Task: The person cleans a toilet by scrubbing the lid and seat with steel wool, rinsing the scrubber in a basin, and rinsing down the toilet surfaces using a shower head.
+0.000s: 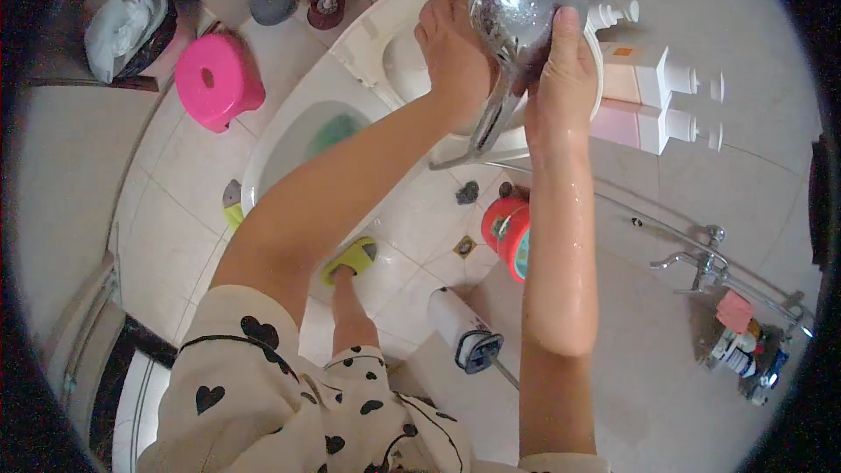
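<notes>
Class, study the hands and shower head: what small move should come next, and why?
Probably angle the shower head toward the toilet seat near the left hand: the right hand holds the shower head close by, while the left reaches over the seat.

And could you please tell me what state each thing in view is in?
Shower head: held, back toward the camera; water flow cannot be told
Right hand: wet, on the shower head
Left hand: partly hidden behind the shower head
Toilet seat: raised
Toilet bowl: open, greenish inside
Pink stool: standing on the floor
Green slipper: worn
Pink pump bottle: pump fitted
</notes>
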A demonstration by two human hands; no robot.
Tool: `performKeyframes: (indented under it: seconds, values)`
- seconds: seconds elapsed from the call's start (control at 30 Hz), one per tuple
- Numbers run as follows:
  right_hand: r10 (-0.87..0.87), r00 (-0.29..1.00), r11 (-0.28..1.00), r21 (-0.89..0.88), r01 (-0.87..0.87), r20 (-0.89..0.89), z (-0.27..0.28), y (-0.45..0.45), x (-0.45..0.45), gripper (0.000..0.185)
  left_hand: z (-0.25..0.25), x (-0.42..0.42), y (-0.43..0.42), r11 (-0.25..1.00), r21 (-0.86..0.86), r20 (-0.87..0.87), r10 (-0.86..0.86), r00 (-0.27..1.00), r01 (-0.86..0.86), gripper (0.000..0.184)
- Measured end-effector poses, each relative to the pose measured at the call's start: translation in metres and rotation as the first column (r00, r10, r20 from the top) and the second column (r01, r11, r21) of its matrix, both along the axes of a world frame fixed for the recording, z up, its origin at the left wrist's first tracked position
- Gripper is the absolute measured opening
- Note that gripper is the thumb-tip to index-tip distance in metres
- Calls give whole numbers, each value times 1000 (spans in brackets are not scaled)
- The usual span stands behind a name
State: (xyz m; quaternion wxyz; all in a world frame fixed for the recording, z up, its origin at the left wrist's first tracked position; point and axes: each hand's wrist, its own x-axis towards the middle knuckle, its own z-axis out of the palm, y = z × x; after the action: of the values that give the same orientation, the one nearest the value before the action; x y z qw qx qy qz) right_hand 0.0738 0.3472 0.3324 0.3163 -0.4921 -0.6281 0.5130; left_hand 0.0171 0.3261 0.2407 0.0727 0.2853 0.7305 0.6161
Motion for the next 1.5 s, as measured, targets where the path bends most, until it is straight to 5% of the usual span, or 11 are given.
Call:
performKeyframes:
  seconds: [0.07,0.2,0.3,0.5,0.6,0.7,1.03,1.13,1.27,1.37,1.5]
  values:
    - [-10,999,997,76,12,-35,-6,1,0,48,-7,2,4,983,170,229,-100,968,61,64]
    - [-86,982,974,193,119,-170,-14,2,10,44,-6,12,-11,985,-92,-80,-154,985,146,65]
    - [-100,977,989,91,118,-187,-4,-5,18,45,-15,-6,-1,976,-215,-265,-76,961,18,66]
    - [-48,987,996,64,59,-152,-10,-11,19,42,-12,11,-5,997,42,-133,-53,990,59,68]
    - [-45,994,999,6,46,-102,-8,-12,24,41,-20,-1,-3,986,-164,-335,-76,939,21,71]
    - [-57,986,996,56,66,-158,-12,-11,30,43,-13,-5,-1,984,-157,-180,-117,977,89,84]
    - [-245,920,947,128,295,-304,15,-18,63,49,10,32,6,970,79,-252,-206,946,232,62]
    - [-177,934,960,154,233,-311,21,-11,75,49,22,49,-7,878,-137,-512,-460,725,459,61]
    - [-250,925,941,153,302,-287,28,-13,92,49,10,43,-9,852,-208,-668,-482,567,480,62]
    - [-313,905,930,99,353,-287,31,-27,105,49,12,26,2,976,-3,-434,-197,879,217,63]
    - [-388,871,900,79,429,-301,22,-39,116,44,6,34,0,942,-36,-520,-304,798,335,63]
